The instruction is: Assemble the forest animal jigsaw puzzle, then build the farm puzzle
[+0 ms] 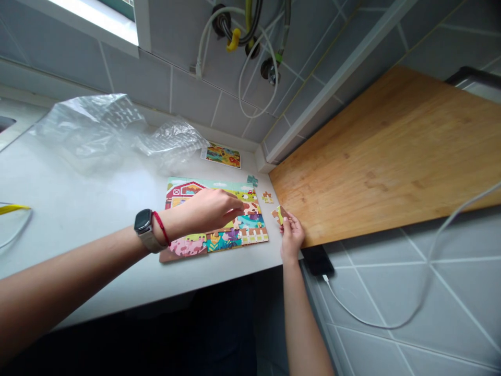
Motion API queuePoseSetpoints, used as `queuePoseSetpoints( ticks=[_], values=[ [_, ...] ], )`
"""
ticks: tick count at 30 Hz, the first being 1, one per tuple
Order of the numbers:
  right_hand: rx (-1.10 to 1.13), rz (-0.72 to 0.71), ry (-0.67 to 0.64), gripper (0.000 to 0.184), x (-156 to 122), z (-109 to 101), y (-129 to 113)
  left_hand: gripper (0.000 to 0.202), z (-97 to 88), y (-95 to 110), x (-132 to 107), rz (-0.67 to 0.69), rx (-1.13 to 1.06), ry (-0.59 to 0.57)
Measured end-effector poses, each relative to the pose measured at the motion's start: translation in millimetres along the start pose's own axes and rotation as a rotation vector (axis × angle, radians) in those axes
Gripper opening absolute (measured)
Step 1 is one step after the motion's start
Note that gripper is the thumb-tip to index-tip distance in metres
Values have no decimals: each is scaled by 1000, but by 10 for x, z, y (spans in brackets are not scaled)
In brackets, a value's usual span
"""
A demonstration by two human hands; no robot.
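A farm-scene jigsaw puzzle lies on the white countertop, with a red barn, a pink pig and a white fence in its picture. My left hand reaches across the middle of it, fingers curled down near its right side; whatever they pinch, if anything, is hidden. My right hand, to the right of the puzzle, grips a brown and yellow-green puzzle piece between thumb and fingers. Two loose pieces rest beyond it: a teal puzzle piece and a tan puzzle piece.
Crumpled clear plastic wrap covers the counter's back left. A small picture card lies behind the puzzle. A wooden board rises on the right, near a black phone with a white cable. Hoses hang on the tiled wall.
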State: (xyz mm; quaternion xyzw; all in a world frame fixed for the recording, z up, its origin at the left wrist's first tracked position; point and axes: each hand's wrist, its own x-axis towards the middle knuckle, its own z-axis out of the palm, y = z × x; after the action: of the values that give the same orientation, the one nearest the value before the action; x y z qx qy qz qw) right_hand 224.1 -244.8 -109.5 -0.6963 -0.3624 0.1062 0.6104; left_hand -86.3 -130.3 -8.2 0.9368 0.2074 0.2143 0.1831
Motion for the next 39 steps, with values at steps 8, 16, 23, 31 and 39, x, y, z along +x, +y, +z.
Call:
queuePoseSetpoints(
  ticks=[8,16,23,31,39],
  values=[
    [-128,-27,-104,58,-15,-22,92,32,127,-211,-21,-2,-32,16],
    [-160,-36,-136,57,-27,-7,60,18,23,-118,-8,-30,20,-128],
    [-150,-30,-159,54,-39,3,0,20,-12,217,-81,128,-130,-269],
    [-155,-26,-158,54,-53,27,-36,39,57,95,-160,56,-61,-222],
    [-151,-20,-163,59,-43,29,-37,18,51,83,-148,35,-29,-286]
  ],
)
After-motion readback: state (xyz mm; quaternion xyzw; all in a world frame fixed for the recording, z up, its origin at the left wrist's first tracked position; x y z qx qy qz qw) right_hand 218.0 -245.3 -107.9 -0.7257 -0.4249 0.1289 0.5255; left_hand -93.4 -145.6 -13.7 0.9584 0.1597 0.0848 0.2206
